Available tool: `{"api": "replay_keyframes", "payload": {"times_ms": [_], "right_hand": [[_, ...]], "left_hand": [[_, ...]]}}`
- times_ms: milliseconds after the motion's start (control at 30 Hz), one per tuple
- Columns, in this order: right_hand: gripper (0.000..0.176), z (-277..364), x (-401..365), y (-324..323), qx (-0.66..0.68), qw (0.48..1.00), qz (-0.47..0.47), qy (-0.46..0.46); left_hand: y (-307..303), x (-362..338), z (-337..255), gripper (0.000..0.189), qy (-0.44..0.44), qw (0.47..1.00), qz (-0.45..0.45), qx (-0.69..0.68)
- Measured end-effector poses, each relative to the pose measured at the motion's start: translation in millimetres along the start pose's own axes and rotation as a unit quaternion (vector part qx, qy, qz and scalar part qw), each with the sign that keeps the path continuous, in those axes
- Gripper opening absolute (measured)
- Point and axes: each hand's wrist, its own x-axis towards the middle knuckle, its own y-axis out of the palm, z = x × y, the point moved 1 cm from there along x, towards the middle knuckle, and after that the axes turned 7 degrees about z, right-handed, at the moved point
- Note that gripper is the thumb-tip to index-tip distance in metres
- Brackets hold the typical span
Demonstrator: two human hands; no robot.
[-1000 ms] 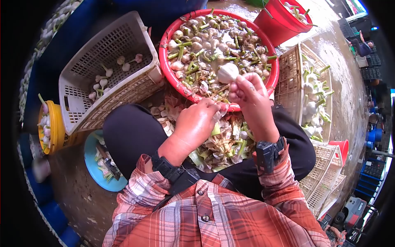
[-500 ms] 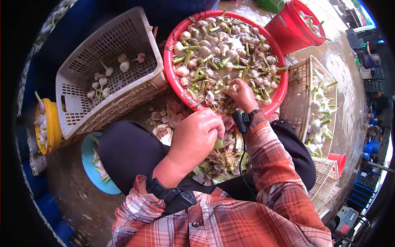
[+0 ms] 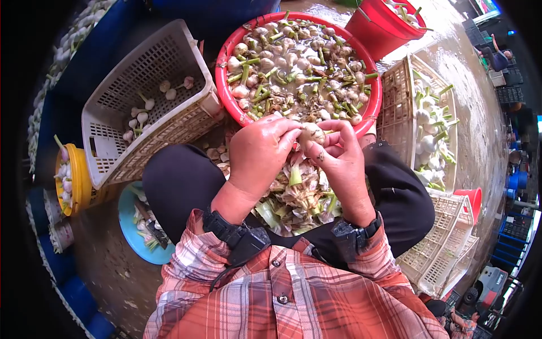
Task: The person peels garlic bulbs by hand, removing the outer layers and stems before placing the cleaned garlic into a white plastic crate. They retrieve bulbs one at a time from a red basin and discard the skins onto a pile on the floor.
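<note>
A pale, dirt-marked garlic bulb (image 3: 311, 134) is between my two hands, above the near rim of a red tub (image 3: 379, 101). My right hand (image 3: 343, 165) is closed around it from the right, thumb below and fingers above. My left hand (image 3: 257, 161) pinches at its left side, thumb and forefinger pressed together; the other fingers are partly hidden. Murky water and many garlic bulbs with cut green stems (image 3: 265, 63) fill the tub. Below my hands, a heap of peeled garlic skins and leaves (image 3: 296, 195) lies between my legs.
A grey plastic crate (image 3: 104, 138) with some bulbs stands left, beside a yellow bucket (image 3: 84, 186). A blue basin (image 3: 129, 226) holds scraps and a knife-like tool. To the right are a cream crate (image 3: 395, 96) of garlic, stacked crates (image 3: 437, 243) and a red bucket (image 3: 372, 31).
My right hand has come back from the tub toward me with a bulb. My left hand has risen slightly to meet it. The green piece under my left hand no longer shows there.
</note>
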Motion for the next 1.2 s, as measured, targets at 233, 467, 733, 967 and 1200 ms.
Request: {"api": "replay_keyframes", "payload": {"times_ms": [233, 467, 733, 967, 1200], "right_hand": [[0.041, -8.4, -16.4, 1.4, 0.24, 0.97, 0.025, 0.03], [0.053, -9.9, -29.1, -29.1, 0.417, 0.901, 0.11, -0.049], [0.054, -12.4, -24.9, -26.7, 0.364, 0.918, 0.157, 0.002], [0.057, -29.0, -22.8, -24.4, 0.438, 0.874, 0.206, 0.032], [0.058, -28.9, -18.3, -27.2, 0.446, 0.872, 0.196, 0.045]], "left_hand": [[9.9, -0.9, 9.8, 0.01, -0.042, 0.987, 0.004, -0.152], [-11.4, 3.1, 25.7, 0.038, -0.037, 0.962, -0.146, -0.23], [-3.8, -2.8, -12.3, 0.022, 0.172, 0.984, 0.05, 0.001], [-3.9, -3.9, -14.5, 0.018, 0.127, 0.99, 0.06, -0.004], [-5.7, -4.6, -14.0, 0.013, 0.168, 0.985, 0.038, -0.026]]}}
